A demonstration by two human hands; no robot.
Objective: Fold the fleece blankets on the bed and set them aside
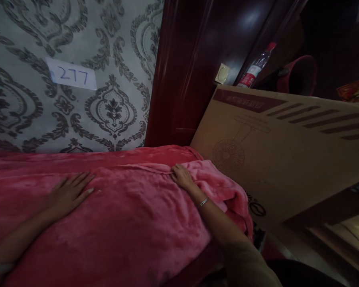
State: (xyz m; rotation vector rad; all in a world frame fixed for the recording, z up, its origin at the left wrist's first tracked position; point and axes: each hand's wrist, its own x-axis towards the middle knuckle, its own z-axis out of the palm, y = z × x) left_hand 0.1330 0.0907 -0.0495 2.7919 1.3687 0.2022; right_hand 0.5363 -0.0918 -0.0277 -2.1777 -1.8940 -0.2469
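Note:
A pink-red plush blanket (131, 223) covers the surface in front of me, with its far fold running along the wall. My left hand (68, 195) lies flat on the blanket at the left, fingers stretched out and slightly apart. Toward the right, my right hand (182, 176) has its fingers curled closed on the folded edge of the blanket. The cloth is bunched and wrinkled just beyond that wrist, which wears a thin metal bracelet (204, 201). My right fingertips are partly hidden in the fold.
A large cardboard box (275, 143) with a printed fan drawing stands close at the right. Behind it are a plastic bottle (255, 67) with a red cap and a dark red panel (188, 71). Patterned wallpaper (113, 107) carries a paper marked 277 (73, 75).

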